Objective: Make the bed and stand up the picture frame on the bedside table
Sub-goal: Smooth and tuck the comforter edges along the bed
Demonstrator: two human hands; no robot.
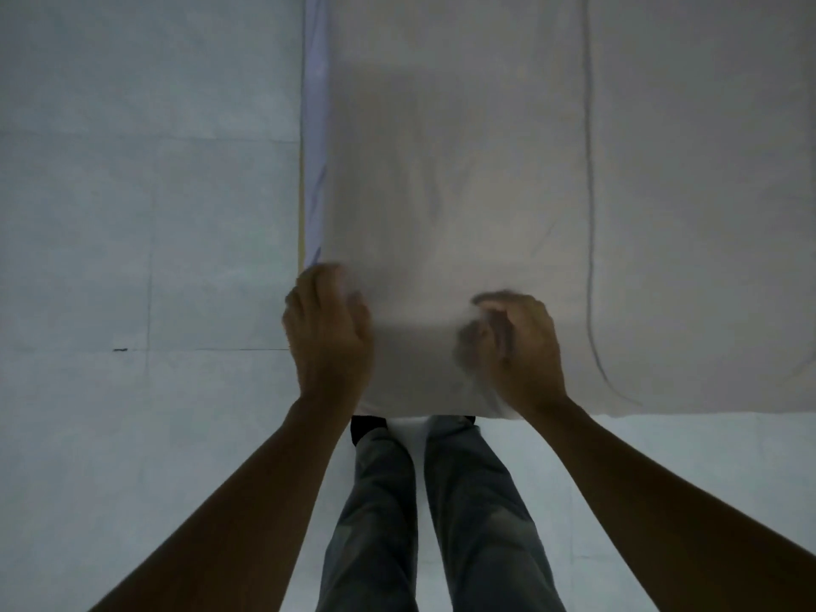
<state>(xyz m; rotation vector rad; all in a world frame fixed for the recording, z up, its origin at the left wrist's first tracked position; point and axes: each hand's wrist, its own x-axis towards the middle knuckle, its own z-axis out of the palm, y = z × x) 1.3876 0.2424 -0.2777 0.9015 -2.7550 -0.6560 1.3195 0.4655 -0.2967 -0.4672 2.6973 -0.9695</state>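
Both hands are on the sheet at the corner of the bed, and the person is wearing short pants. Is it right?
Not quite: the head view shows long grey trousers. Otherwise yes: the left hand and right hand are on the sheet at the bed's corner.

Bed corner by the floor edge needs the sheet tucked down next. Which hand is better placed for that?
Probably the left hand. It sits right at the corner of the pale sheet, beside the bed's side edge. The right hand is bunching fabric further in along the foot edge, away from the corner.
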